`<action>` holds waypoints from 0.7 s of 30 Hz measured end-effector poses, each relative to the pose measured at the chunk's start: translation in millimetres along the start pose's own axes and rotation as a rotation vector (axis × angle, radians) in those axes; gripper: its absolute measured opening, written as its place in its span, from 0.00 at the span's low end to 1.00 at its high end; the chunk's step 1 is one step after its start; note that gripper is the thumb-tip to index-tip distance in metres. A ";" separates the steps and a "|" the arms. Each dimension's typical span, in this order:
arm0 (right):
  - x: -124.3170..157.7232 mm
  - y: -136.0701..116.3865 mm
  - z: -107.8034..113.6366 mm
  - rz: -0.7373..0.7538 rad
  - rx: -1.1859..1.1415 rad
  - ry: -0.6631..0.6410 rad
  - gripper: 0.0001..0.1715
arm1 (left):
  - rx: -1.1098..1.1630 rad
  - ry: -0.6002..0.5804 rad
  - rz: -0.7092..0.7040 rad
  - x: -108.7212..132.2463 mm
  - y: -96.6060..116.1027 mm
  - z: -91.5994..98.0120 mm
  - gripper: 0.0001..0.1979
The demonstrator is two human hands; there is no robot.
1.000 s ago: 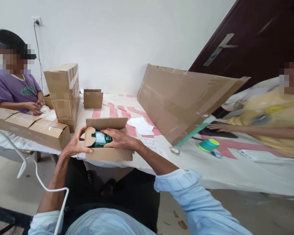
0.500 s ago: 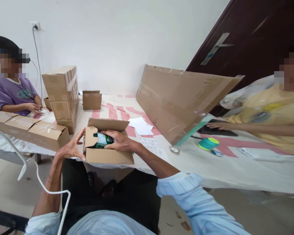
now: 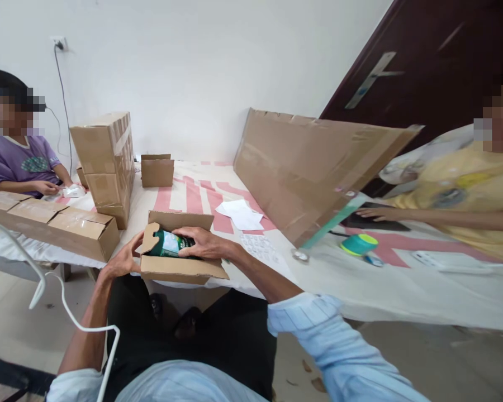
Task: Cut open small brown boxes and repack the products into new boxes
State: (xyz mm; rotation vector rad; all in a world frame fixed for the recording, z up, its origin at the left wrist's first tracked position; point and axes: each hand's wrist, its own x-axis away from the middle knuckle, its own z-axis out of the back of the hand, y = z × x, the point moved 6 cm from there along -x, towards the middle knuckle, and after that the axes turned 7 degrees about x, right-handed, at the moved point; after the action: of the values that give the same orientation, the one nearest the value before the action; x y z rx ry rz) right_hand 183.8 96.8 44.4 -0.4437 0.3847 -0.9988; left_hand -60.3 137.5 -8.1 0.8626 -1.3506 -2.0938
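Note:
A small open cardboard box (image 3: 180, 269) rests on the near edge of the table (image 3: 402, 290), tipped toward me. My left hand (image 3: 123, 259) grips its left side below the raised side flap. My right hand (image 3: 201, 243) reaches into the box from the right, its fingers closed over a green and white packaged item (image 3: 167, 244) that lies inside.
A row of sealed boxes (image 3: 54, 223) lies to the left, a stack of boxes (image 3: 107, 159) behind them. A big flat cardboard sheet (image 3: 310, 167) leans at the right. White papers (image 3: 238, 214), a teal tape roll (image 3: 358, 244), and two seated people flank the table.
The box has tipped further toward me and shifted slightly left. My left hand slid lower along its left side, while my right hand stayed on the green item.

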 end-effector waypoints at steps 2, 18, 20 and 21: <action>-6.6 0.3 -2.2 -0.023 0.047 -0.060 0.44 | 0.021 -0.032 0.035 -2.5 -2.9 -4.7 0.64; 10.3 -6.6 24.5 0.030 -0.255 0.313 0.51 | 0.036 0.004 0.094 3.3 -17.4 -6.2 0.66; 14.5 -8.8 40.6 0.061 -0.391 0.429 0.51 | -0.010 -0.003 0.097 0.7 -14.7 1.7 0.67; 15.4 -9.7 48.2 0.070 -0.441 0.474 0.50 | -0.034 0.014 0.094 -0.5 -10.1 9.2 0.67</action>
State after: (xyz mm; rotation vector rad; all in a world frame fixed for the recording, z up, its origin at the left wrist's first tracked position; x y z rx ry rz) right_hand 208.6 87.6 88.6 -0.5827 1.0525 -0.9453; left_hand -67.4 147.2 -14.4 0.7821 -1.3185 -2.0297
